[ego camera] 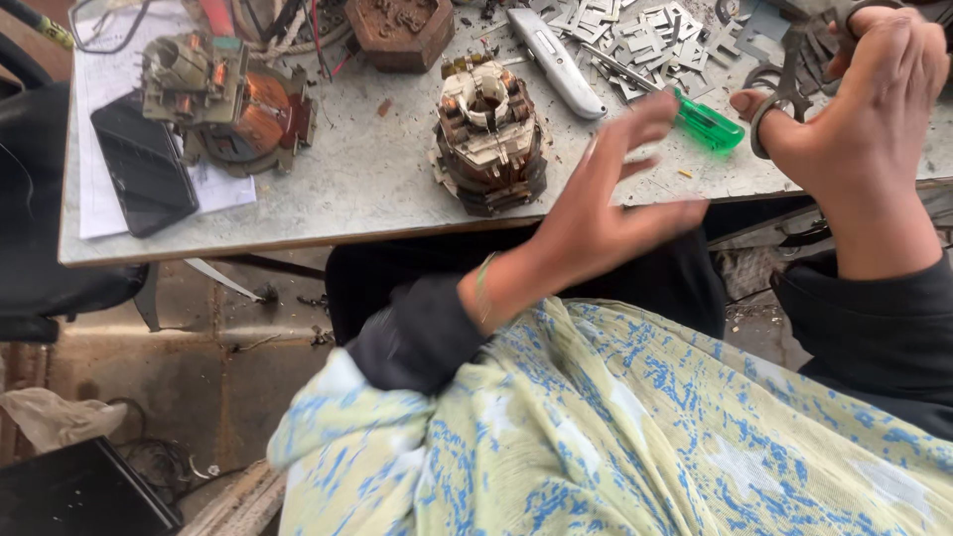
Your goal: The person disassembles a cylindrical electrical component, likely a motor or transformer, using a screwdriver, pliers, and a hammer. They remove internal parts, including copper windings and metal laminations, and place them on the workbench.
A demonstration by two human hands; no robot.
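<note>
Grey worktop (347, 189): scuffed, speckled with metal chips, head view only.
Left hand (606, 203): fingers spread wide, gripping nothing, blurred, hovering at table edge just right of motor core.
Motor core (489, 139): squat stator block, brown laminated steel, pale insulation on top, copper winding mostly gone from the bore. Upright, near front edge, not touched.
Right hand (874, 109): curled round scissors, thumb through one ring.
Scissors (784, 94): dull steel, blades toward far right corner, tips hidden.
Second motor (233, 99): copper coil intact, bracket on top, sits on paper, far left.
Progress (judgement): one core looks stripped; other coil untouched, so roughly midway at best.
Lamination plates (655, 45): flat stamped grey pieces, loose heap behind screwdriver.
Screwdriver (695, 117): translucent green handle, thin shaft, between both hands.
Utility knife (556, 60): silver body, lying diagonal.
Phone (144, 164): black slab, on paper.
Wooden block (402, 30): carved, hexagonal, far edge.
Lap cloth (615, 427): cream with blue print, soft folds.
</note>
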